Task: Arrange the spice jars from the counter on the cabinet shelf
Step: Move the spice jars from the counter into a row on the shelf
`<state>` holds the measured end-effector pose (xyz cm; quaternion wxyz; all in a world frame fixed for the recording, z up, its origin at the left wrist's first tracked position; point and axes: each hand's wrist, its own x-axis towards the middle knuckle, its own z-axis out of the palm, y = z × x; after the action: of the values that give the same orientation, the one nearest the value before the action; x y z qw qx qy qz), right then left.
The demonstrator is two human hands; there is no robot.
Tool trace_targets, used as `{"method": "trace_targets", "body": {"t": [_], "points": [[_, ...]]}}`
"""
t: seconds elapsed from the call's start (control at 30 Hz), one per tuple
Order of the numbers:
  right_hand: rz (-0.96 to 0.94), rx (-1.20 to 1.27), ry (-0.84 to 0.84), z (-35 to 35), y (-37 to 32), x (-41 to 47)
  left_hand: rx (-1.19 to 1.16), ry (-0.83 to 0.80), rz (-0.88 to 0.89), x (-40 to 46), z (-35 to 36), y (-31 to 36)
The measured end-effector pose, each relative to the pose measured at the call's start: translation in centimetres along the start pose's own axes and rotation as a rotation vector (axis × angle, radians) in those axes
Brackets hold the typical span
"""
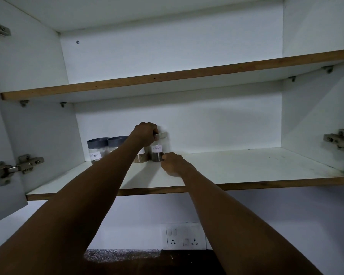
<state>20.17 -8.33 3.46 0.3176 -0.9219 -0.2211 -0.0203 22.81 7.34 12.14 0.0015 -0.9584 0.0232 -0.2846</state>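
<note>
Several clear spice jars with grey lids stand in a row at the back left of the lower cabinet shelf (pixel 246 165). The leftmost jar (pixel 96 150) carries a pepper label; a second jar (pixel 116 142) is beside it, partly hidden by my left arm. A third jar (pixel 142 156) with brown spice stands next to the cloves jar (pixel 157 152). My left hand (pixel 145 133) is closed over the cloves jar's lid from above. My right hand (pixel 172 163) touches that jar's base with its fingertips, fingers curled.
The upper shelf (pixel 167 76) shows nothing on it. Open cabinet doors with metal hinges (pixel 18 167) flank both sides, with another hinge (pixel 340 139) at the right. Below, a wall socket panel (pixel 184 238) and a speckled counter (pixel 123 255).
</note>
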Motion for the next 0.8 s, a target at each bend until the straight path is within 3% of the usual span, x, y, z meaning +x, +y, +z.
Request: {"method": "trace_targets", "body": {"t": [0.43,0.67,0.8], "points": [[0.029,0.022,0.055,0.2,-0.1,0.0,-0.029,0.002,-0.021,0.1,0.2,-0.1],[-0.092,-0.175,0.183,1.0,-0.7,-1.7,0.077,-0.014,-0.066,-2.3,1.7,1.3],[-0.122,-0.205,0.196,0.9,-1.1,-2.1,0.109,0.138,0.004,-7.9,4.2,3.1]]}}
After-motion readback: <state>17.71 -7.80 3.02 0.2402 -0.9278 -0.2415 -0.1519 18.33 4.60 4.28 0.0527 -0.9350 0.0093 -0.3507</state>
